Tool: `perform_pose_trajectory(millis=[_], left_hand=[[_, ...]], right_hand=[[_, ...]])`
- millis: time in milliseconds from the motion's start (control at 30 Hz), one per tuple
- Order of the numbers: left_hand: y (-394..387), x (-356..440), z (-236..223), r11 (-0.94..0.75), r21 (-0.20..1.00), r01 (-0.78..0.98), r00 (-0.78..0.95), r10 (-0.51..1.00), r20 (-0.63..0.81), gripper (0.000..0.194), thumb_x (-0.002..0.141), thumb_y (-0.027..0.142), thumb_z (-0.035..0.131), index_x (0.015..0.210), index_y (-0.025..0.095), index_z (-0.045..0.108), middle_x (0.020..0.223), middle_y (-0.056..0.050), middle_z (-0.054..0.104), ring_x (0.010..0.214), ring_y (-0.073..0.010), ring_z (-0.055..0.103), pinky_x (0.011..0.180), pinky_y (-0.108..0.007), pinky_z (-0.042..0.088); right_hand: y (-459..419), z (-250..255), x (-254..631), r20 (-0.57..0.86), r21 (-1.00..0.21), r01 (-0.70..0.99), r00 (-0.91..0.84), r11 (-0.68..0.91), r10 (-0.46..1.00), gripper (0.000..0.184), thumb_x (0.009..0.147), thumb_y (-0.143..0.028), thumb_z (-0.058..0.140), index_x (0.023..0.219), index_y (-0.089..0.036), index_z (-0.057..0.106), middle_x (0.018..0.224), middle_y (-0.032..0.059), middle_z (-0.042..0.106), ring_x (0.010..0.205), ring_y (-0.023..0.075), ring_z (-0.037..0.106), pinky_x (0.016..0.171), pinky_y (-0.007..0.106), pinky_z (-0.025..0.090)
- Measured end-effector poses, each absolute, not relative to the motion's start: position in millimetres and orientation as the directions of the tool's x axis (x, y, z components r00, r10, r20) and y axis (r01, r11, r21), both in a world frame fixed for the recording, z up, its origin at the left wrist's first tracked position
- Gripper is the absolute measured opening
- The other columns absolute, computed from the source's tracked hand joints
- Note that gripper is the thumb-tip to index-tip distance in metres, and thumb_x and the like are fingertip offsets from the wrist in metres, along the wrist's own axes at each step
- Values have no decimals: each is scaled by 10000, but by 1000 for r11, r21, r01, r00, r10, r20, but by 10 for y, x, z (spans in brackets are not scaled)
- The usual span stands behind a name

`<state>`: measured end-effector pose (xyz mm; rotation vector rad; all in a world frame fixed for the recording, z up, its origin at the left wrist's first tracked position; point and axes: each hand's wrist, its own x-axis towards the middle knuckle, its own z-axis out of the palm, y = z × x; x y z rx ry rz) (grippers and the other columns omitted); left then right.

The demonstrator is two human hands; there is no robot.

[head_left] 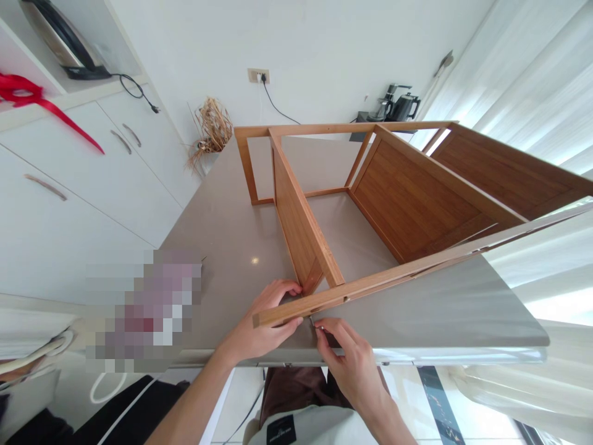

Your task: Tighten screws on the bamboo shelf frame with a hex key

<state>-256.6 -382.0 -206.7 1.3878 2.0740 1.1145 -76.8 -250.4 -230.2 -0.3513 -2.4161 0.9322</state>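
Note:
A wooden shelf unit lies on its side on the grey table, its panels standing up between the rails. My left hand is closed around the near end of the front rail, with fingers on the far side and the thumb on the near side. Close to that thumb, my right hand pinches a thin metal hex key against the rail's near face. Whatever the key's tip meets is too small to make out. A dark hole shows in the rail just right of it.
The grey table ends just in front of my body. Dried plants stand beyond its left corner, near white cabinets. Coffee gear and a kettle sit at the back. Curtains hang on the right. A patch at left is pixelated.

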Motion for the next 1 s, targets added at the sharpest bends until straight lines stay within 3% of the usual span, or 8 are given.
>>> perform_pose_trajectory(millis=[267, 1000], left_hand=[[-3816, -2560, -2092, 196, 800, 567, -450, 888, 101, 363, 920, 294, 627, 1260, 260, 505, 1248, -40, 631, 1200, -227, 582, 1062, -387, 476], [-3815, -2564, -2059, 190, 818, 543, -433, 898, 78, 387, 918, 264, 624, 1283, 278, 495, 1275, -36, 592, 1215, -214, 554, 1088, -381, 455]], right_hand=[[-2503, -2245, -784, 464, -559, -31, -840, 829, 282, 221, 973, -72, 539, 1125, -222, 594, 969, 33, 695, 831, 156, 663, 774, 280, 552], [-2544, -2255, -773, 478, -554, -21, -826, 832, 298, 227, 975, -69, 532, 1131, -220, 600, 960, 42, 698, 808, 164, 660, 761, 291, 555]])
